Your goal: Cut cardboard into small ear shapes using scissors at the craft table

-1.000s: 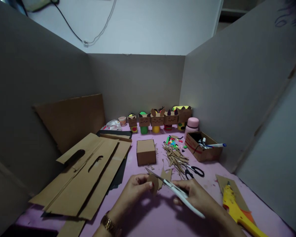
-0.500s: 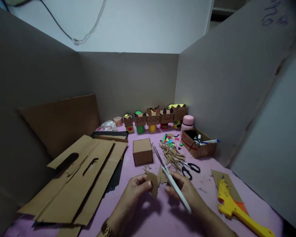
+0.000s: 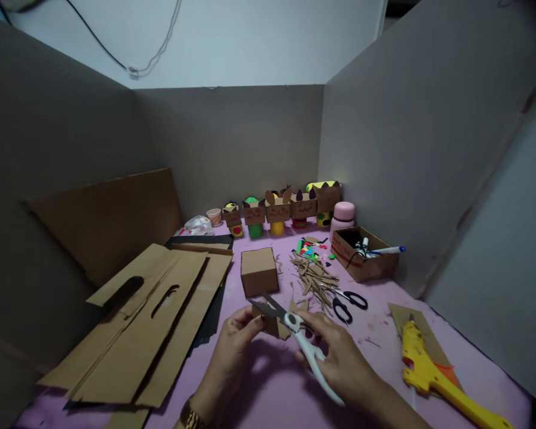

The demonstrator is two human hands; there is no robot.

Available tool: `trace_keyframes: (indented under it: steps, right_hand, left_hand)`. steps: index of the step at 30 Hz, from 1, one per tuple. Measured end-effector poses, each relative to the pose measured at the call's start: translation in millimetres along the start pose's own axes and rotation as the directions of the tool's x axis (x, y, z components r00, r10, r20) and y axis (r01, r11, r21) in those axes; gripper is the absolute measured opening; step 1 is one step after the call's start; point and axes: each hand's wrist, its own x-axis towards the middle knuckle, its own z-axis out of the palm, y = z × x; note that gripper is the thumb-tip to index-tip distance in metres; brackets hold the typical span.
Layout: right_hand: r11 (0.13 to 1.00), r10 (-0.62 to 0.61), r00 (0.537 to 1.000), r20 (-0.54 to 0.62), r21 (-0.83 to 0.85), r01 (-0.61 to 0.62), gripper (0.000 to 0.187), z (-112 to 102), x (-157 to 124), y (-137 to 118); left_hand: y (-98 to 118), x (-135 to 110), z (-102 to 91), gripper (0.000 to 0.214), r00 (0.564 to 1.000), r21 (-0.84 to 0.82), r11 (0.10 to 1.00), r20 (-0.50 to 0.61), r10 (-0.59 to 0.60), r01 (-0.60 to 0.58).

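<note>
My left hand point(image 3: 237, 336) pinches a small brown piece of cardboard point(image 3: 274, 328) between thumb and fingers. In my right hand point(image 3: 333, 342) is a pair of white-handled scissors point(image 3: 310, 348), its dark blades spread and pointing left across the cardboard's upper edge. Whether the blades bite into the cardboard I cannot tell. Just beyond the blades stands a closed brown cardboard box point(image 3: 259, 271). Cardboard scraps point(image 3: 300, 304) lie behind the scissors, next to a heap of thin cardboard strips point(image 3: 315, 274).
Black-handled scissors point(image 3: 351, 304) and a yellow glue gun point(image 3: 433, 369) lie to the right. Flattened cardboard sheets point(image 3: 143, 333) cover the left side. At the back stand several cardboard-headed figures point(image 3: 278, 211), a pink bottle point(image 3: 343, 214) and an open box point(image 3: 368, 268) with markers.
The white-handled scissors have swung left, from upright beside the cardboard piece to across it, and the blades have opened. The cardboard piece has turned in my left hand.
</note>
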Motion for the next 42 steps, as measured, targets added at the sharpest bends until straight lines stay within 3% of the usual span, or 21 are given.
trace_keyframes:
  steps: [10, 28, 42]
  right_hand:
    - [0.999, 0.0, 1.0, -0.001, -0.033, 0.0, 0.053, -3.4, 0.0, -1.5]
    - [0.996, -0.018, 1.0, -0.002, -0.087, 0.018, 0.055, -2.1, -1.1, 0.3]
    - [0.996, -0.008, 1.0, 0.015, -0.086, 0.009, 0.056, -2.9, -1.0, -0.1]
  left_hand:
    - [3.1, -1.9, 3.8, 0.012, 0.998, 0.013, 1.0, 0.064, 0.02, -0.021]
    - [-0.1, -1.2, 1.2, 0.014, 1.0, 0.022, 1.0, 0.016, 0.006, -0.006]
    - [-1.7, -0.3, -2.0, 0.014, 0.999, 0.047, 0.999, 0.047, 0.02, -0.022]
